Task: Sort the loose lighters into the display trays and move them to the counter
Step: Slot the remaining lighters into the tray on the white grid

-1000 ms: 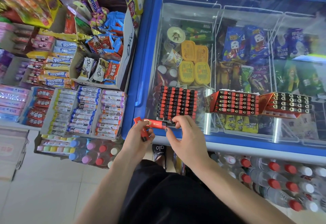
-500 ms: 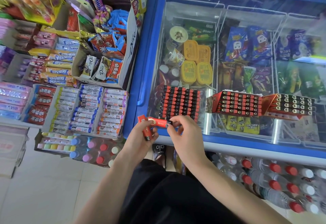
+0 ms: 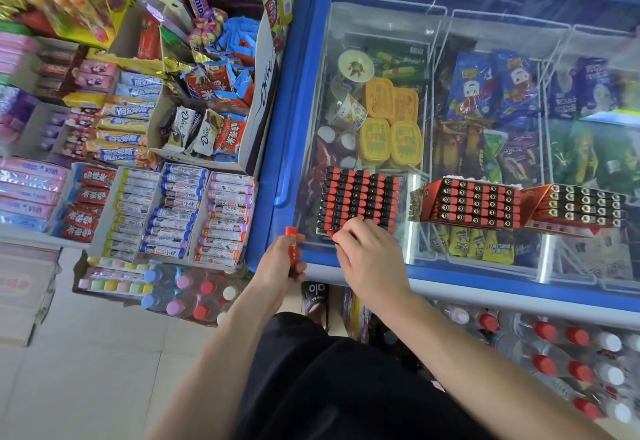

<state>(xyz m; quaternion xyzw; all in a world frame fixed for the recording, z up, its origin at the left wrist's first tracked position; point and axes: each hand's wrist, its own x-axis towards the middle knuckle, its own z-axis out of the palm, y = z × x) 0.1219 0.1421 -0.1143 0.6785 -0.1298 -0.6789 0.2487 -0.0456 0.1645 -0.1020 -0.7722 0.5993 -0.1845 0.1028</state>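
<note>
Freezer-top tray point(image 3: 358, 197) touches right hand point(image 3: 372, 259).

Three display trays of lighters sit on the freezer's glass lid: a flat tray point(image 3: 358, 199) at the left, a red carton tray point(image 3: 467, 202) in the middle and another carton tray point(image 3: 576, 207) at the right. Two hands work at the near edge, the left hand point(image 3: 278, 261) holding one red lighter point(image 3: 292, 245), the right hand point(image 3: 372, 258) at the flat tray.
</note>
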